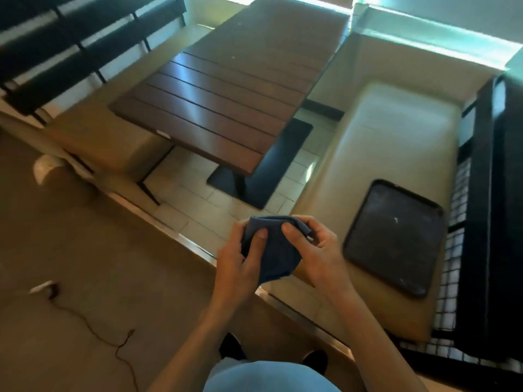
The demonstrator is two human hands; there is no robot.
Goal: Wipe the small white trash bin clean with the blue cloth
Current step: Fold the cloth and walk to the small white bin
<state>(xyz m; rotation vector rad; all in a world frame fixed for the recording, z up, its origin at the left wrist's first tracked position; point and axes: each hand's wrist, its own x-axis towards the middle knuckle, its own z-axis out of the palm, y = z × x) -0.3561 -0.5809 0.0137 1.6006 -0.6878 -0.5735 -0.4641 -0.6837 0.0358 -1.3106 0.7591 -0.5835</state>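
At the bottom centre of the frame, nearest the camera, a pale blue garment (pixel 271 377) shows above dark shoes (pixel 230 348). Just above, the left hand (pixel 240 258) and right hand (pixel 314 250) hold the blue cloth (pixel 273 247) between them, each grip pinching it with thumb on top, probably folding it into a pad for wiping. A whitish rounded object (pixel 46 168) at the left edge may be the bin; too blurred to tell. A dark tray (pixel 393 236) rests on the cream seat (pixel 396 137) at right.
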